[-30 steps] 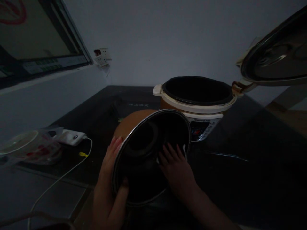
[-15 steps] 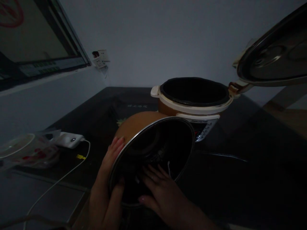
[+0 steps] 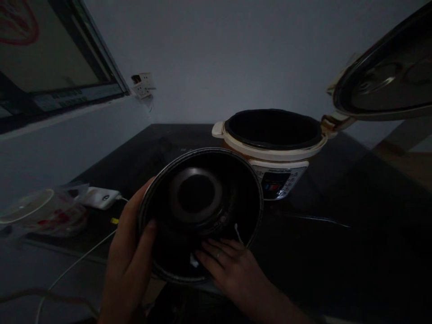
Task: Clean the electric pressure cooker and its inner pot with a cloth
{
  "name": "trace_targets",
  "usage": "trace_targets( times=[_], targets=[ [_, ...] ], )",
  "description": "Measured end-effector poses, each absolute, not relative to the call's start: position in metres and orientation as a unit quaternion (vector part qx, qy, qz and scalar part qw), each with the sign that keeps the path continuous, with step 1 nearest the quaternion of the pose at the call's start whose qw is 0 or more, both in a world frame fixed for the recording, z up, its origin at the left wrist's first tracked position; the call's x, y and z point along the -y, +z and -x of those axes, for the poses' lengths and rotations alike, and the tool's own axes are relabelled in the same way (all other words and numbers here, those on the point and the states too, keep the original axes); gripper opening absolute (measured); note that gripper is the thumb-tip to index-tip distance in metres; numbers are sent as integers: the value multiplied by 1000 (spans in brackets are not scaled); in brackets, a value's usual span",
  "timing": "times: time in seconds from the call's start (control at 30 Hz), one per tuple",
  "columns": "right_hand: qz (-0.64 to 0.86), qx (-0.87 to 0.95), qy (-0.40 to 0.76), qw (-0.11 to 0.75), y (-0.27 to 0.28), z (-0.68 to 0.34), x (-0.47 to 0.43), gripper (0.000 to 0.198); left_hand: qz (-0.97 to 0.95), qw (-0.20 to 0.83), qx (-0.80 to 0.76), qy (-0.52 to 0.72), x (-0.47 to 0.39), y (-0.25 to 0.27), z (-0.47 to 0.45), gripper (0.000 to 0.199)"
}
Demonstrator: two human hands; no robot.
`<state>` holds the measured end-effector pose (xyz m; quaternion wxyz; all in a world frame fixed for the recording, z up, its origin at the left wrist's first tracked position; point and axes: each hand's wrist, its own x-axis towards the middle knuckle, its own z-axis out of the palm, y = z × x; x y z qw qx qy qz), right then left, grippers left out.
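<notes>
A round inner pot (image 3: 200, 155), dark inside with a lighter ring at its bottom, is tilted with its mouth facing me. My left hand (image 3: 131, 243) grips its left rim, thumb inside and fingers around the outer wall. My right hand (image 3: 229, 265) reaches over the lower right rim, its fingers close together against the inner wall. A small white scrap (image 3: 194, 260) shows by those fingertips, and a thin white strip (image 3: 238, 232) sticks up beside the hand. Whatever lies under the right fingers is too dark to make out.
Behind the pot stands an electric cooker (image 3: 280, 155), its lid (image 3: 381, 90) raised to the right. On the left are a plastic bag (image 3: 60, 216), a white plug block (image 3: 101, 198) and a white cable (image 3: 81, 258). A dark counter (image 3: 337, 193) lies beneath; wall sockets (image 3: 143, 84) are behind.
The pot has turned to face me more squarely, so its bottom shows and its orange outside is hidden. My left hand has shifted left with it; the right fingers have drawn back towards the rim.
</notes>
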<state>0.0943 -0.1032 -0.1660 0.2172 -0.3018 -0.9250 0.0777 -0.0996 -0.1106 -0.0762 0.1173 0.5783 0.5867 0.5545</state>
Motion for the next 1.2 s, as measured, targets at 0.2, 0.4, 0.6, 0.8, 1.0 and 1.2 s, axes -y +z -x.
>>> trace_targets(
  times=[0.2,0.4,0.6,0.8,1.0,1.2],
  targets=[
    [269,886,56,373,-155,-75,107,36,-519,141,-612,579,120,-104,100,67],
    [239,866,48,436,-139,-66,107,41,-395,176,-665,609,135,-130,83,78],
    [219,866,60,446,-144,-54,114,39,-312,147,-664,663,137,-124,77,72],
    [204,908,218,295,-134,-49,111,57,-315,79,-636,701,138,-124,87,60],
    [262,897,323,150,-120,-58,91,57,-351,61,-610,708,135,-112,75,60],
    [324,926,191,-23,-114,-81,60,46,-367,59,-574,729,127,-87,56,66]
  ],
)
